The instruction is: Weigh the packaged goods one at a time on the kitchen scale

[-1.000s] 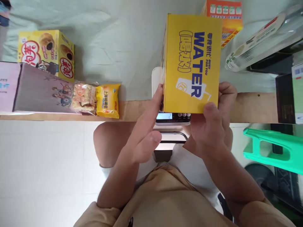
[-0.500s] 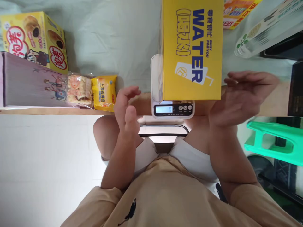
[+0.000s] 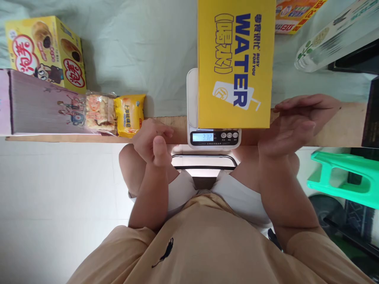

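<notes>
A yellow box [image 3: 237,43] printed with WATER rests on a white digital kitchen scale [image 3: 192,94], hiding most of its platform. The lit display [image 3: 203,137] shows what looks like 372. At the table's front edge, left of the scale, my left hand [image 3: 152,142] holds nothing, its fingers loosely bent and the thumb apart. It is close to a yellow soap packet [image 3: 129,114]. My right hand [image 3: 299,124], open with fingers stretched, is by the box's lower right corner; whether it touches the box I cannot tell.
On the left are a clear-wrapped puffed snack [image 3: 100,112], a pale purple box [image 3: 38,106] and a yellow snack box [image 3: 44,47]. A clear plastic bottle [image 3: 331,39] and an orange package [image 3: 296,15] lie at the upper right. A green stool [image 3: 325,161] stands below right.
The scale's display has changed to about 372. My left hand has moved slightly left and down; my right hand has drifted slightly left. The box appears a little further left in view.
</notes>
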Tool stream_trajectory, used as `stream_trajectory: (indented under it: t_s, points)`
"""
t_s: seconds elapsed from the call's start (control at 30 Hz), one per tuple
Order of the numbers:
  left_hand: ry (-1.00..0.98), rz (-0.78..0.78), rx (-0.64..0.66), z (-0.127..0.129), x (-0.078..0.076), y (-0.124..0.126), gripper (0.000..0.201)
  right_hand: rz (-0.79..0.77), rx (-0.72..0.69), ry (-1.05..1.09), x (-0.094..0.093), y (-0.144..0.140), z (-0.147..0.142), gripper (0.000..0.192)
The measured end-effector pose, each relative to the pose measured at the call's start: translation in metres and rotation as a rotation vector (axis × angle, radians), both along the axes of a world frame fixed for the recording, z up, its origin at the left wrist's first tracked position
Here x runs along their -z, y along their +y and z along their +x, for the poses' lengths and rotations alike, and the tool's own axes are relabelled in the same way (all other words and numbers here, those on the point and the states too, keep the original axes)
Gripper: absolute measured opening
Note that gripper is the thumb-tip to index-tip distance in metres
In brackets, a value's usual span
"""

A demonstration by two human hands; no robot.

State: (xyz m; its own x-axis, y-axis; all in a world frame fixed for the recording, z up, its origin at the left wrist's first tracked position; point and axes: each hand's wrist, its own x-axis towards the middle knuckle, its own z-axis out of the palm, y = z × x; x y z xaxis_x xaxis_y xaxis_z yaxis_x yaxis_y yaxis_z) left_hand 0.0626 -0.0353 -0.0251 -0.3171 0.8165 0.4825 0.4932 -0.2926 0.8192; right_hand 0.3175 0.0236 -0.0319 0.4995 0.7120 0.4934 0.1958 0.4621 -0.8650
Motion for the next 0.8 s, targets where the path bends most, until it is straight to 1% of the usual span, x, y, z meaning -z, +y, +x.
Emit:
stream_trajectory:
  t_s: [0.17, 0.23, 0.37, 0.5, 0.67, 0.8]
  points:
    - [-0.091, 0.074, 0.064, 0.002, 0.001, 0.001, 0.045, -0.007, 0.005, 0.04, 0.004, 0.0, -0.002, 0.037]
    - [-0.102, 0.041, 0.056, 0.003, 0.001, 0.001, 0.045, -0.02, 0.0, 0.05, 0.005, 0.0, -0.002, 0.039]
    - [-0.079, -0.046, 0.036, 0.004, -0.004, -0.002, 0.048, 0.007, -0.026, -0.013, 0.003, 0.0, -0.002, 0.041]
    - [-0.064, -0.042, 0.029, 0.004, -0.005, -0.002, 0.05, 0.022, -0.029, -0.013, 0.002, 0.003, -0.003, 0.039]
    - [-0.07, 0.092, 0.079, 0.002, 0.003, 0.005, 0.052, -0.005, -0.013, 0.005, 0.006, 0.001, -0.001, 0.039]
    - [-0.078, 0.152, 0.112, 0.001, 0.009, 0.008, 0.05, -0.018, -0.041, -0.01, 0.007, -0.003, 0.0, 0.043]
